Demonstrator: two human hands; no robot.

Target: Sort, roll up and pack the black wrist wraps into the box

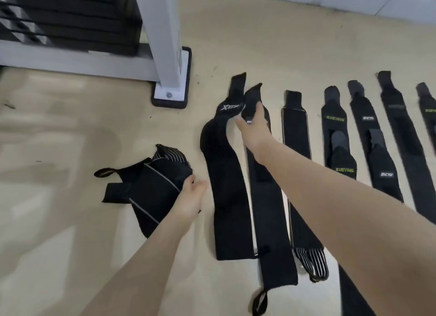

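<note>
Wrist wrap [251, 103] end pinched by right hand [253, 129]; left hand [191, 197] grip spread, rightmost wraps cropped.

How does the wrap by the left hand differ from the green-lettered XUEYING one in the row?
The crumpled wrap lies folded in a heap with grey stripes; the XUEYING wrap lies stretched out in the row with green lettering. The left hand touches the crumpled wrap; no hand touches the XUEYING wrap. Both are black and unrolled, on the floor.
</note>
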